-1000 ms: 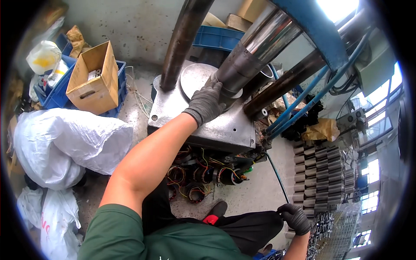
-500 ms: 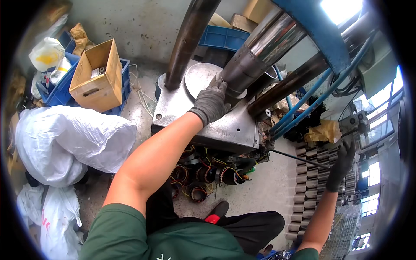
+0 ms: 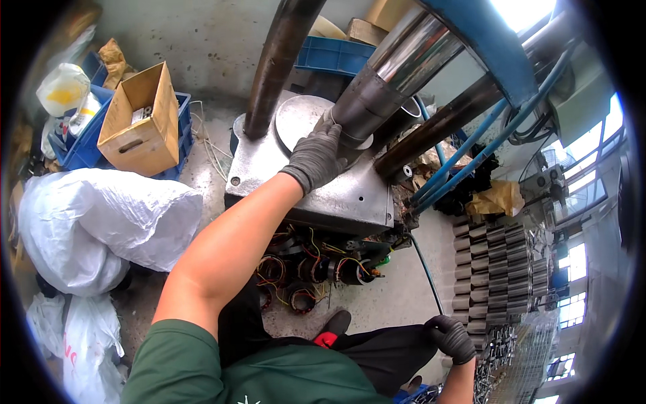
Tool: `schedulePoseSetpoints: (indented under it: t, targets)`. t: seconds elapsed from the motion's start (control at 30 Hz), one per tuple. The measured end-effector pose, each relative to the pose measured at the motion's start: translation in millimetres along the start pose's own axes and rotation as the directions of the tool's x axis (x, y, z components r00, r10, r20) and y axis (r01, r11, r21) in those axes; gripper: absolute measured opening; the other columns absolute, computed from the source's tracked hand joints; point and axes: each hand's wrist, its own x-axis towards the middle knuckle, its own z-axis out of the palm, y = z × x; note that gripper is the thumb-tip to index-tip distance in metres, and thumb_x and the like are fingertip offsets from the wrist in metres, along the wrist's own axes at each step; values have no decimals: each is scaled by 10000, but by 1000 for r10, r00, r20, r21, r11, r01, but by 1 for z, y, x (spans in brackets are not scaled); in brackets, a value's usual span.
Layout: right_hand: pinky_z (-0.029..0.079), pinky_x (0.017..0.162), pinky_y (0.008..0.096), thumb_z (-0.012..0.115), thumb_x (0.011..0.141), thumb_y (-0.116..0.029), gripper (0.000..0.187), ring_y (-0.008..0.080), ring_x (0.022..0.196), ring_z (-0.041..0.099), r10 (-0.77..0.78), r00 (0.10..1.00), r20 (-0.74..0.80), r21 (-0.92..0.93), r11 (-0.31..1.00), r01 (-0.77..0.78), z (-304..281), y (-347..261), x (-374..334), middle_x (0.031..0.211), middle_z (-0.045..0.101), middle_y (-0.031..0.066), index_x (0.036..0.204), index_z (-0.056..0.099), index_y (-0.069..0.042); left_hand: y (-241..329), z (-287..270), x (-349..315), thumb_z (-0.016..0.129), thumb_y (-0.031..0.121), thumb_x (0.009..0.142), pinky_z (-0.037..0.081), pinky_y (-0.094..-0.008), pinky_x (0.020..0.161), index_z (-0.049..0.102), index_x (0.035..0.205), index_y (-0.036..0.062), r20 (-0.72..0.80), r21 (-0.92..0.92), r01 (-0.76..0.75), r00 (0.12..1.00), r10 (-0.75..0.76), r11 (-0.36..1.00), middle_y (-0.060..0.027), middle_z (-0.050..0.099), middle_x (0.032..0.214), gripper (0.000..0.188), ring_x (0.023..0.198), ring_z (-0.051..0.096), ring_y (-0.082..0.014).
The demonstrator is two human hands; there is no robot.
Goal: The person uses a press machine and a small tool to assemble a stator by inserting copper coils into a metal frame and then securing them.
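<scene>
My left hand (image 3: pixel 315 160), in a dark grey glove, reaches over the press bed (image 3: pixel 306 205) with fingers stretched out against the lower part of a dark metal cylinder (image 3: pixel 367 101). The cylinder stands under the shiny press ram (image 3: pixel 418 42). Beside my fingers lies a round metal plate (image 3: pixel 293 121) on the bed. My right hand (image 3: pixel 452 340), gloved alike, is closed at the end of a thin dark lever (image 3: pixel 425 271) that slopes down from the press's right side. The lever's tip is hidden in the glove.
Wound motor stators (image 3: pixel 304 296) with coloured wires stand on the floor below the press. Stacked metal cylinders (image 3: pixel 478 269) fill the right side. Blue hoses (image 3: pixel 464 158) run beside a press column (image 3: pixel 437 128). At left are a wooden box (image 3: pixel 138 151) and a white sack (image 3: pixel 108 222).
My right hand has come down and inward from the far right and closed, and the lever has swung down with it. My left hand stays at the cylinder. The view has shifted slightly.
</scene>
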Motion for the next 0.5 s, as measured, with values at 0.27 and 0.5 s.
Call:
schedulePoseSetpoints:
  t: [0.27, 0.5]
  targets:
    - [562, 777, 324, 621, 874, -16, 304, 163, 851, 712, 87, 979, -184, 300, 953, -29, -29, -15, 9, 1009, 770, 110, 1157, 733, 0, 0, -2, 0, 775, 327, 867, 450, -470, 1149, 392, 1549, 0, 13, -2, 0, 1000, 0, 1000, -201, 402, 1598, 848, 1358, 537, -381]
    - [575, 873, 333, 609, 876, -7, 349, 203, 950, 737, 66, 997, 50, 163, 984, -73, -23, 4, 5, 1101, 779, 129, 1204, 725, 8, 3, -4, 1, 763, 335, 874, 448, -469, 1148, 387, 1560, 15, 66, 0, 22, 998, -22, 1000, -199, 414, 1595, 846, 1377, 524, -370]
